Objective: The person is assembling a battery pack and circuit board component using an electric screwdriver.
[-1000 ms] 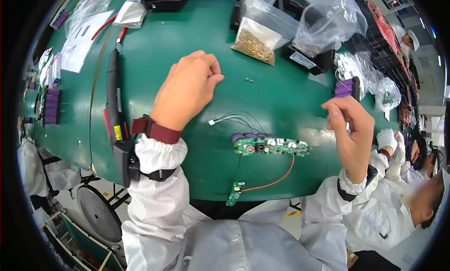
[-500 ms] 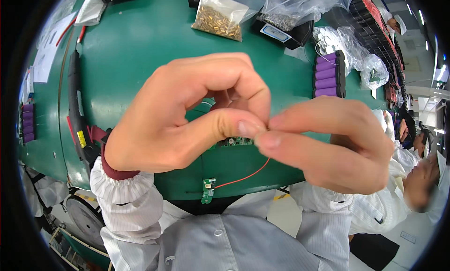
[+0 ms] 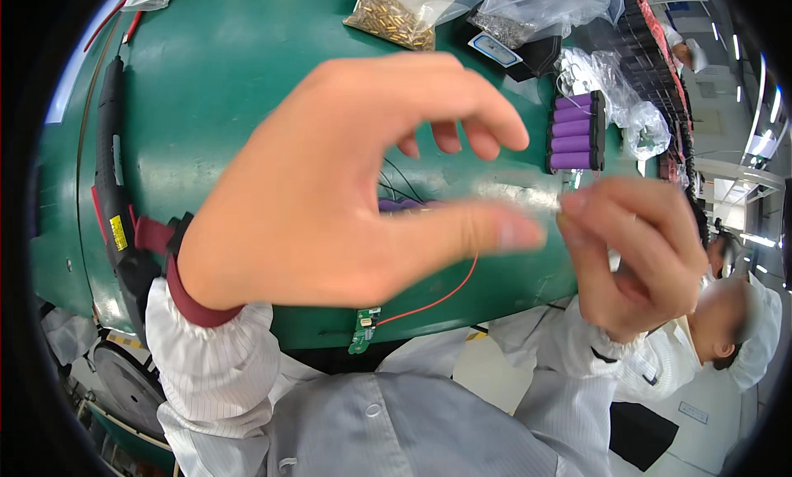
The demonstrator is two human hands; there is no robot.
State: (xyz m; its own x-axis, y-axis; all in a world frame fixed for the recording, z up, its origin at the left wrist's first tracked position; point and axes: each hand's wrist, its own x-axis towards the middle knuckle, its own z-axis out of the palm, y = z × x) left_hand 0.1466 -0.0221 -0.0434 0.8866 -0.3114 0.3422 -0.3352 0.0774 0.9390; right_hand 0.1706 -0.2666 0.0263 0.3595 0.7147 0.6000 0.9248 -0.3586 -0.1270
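Observation:
My left hand [image 3: 330,188] is raised over the bench, its fingers curved and spread well apart from the thumb, with nothing between them. To its right, my right hand [image 3: 639,242] is closed in a pinch of thumb and forefinger; whatever it may hold is too small to make out. Behind the left hand, part of a purple battery pack [image 3: 402,205] shows with thin dark wires. Most of it is hidden. A small green circuit board [image 3: 364,328] lies at the bench's near edge, and a red wire [image 3: 437,300] runs from it up behind my left thumb.
Another purple battery pack [image 3: 575,132] stands at the right. Toward the back are a clear bag of small brass pieces [image 3: 392,17] and a black box [image 3: 532,58] with bagged silvery parts. A long black tool [image 3: 114,159] lies at left. A co-worker [image 3: 701,337] sits at right.
My hands have come apart from their shared pinch: the left has opened, and the right has drawn away to the right, still pinched. The view has shifted slightly.

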